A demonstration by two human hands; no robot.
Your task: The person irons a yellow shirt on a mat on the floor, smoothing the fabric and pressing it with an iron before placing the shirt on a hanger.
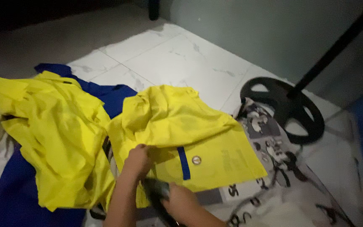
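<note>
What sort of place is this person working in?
Probably a room in a home, with the work done on the floor. White marble-look floor tiles meet a plain grey-green wall, a black round stand base with a pole sits nearby, and loose yellow fabric shirts lie spread on a patterned cloth.
</note>
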